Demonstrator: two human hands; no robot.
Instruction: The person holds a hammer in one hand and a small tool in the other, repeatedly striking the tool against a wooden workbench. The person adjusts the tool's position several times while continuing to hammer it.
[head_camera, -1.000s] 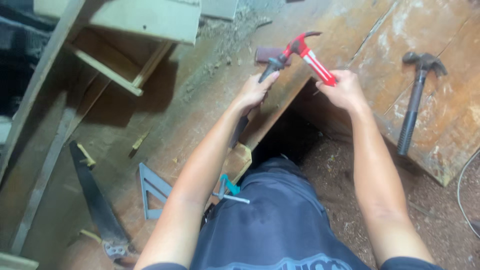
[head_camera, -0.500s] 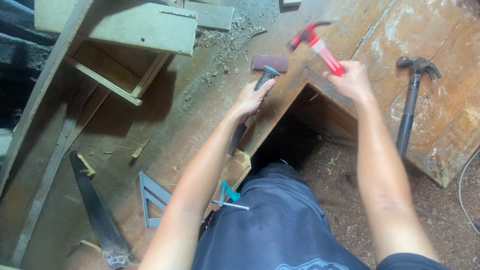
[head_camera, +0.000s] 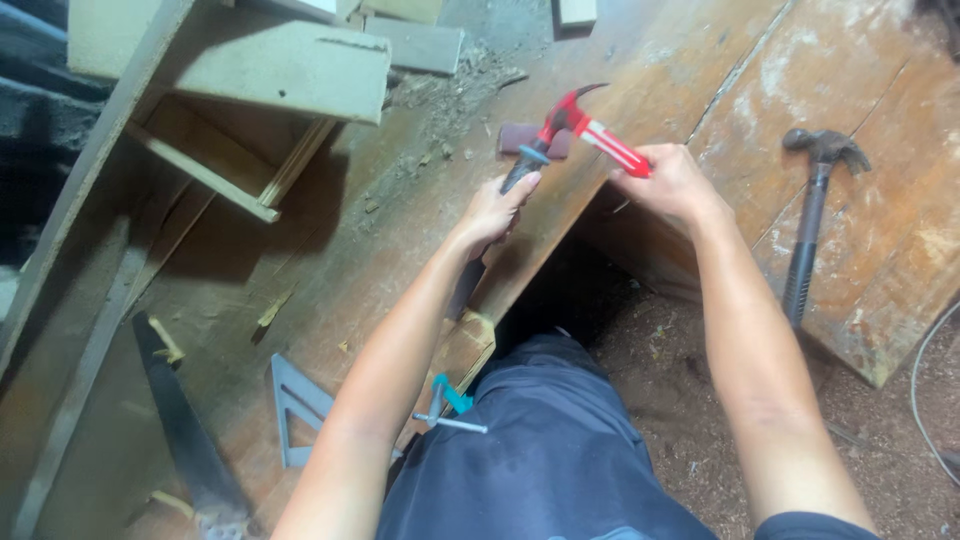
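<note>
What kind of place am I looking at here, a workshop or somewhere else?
Most likely a rough carpentry workshop or woodworking site: worn wooden planks with sawdust, a dark-bladed handsaw, a grey metal triangular square, and a black-handled claw hammer lying by.

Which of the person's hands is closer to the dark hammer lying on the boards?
Right. The right hand, gripping the red hammer, is nearer the dark hammer; the left hand, holding a dark-handled tool, sits farther away.

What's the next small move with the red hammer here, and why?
Probably a short, controlled tap down. The right hand holds the red hammer with its head right at the butt of the dark-handled tool, which the left hand holds steady against the wooden board.
</note>
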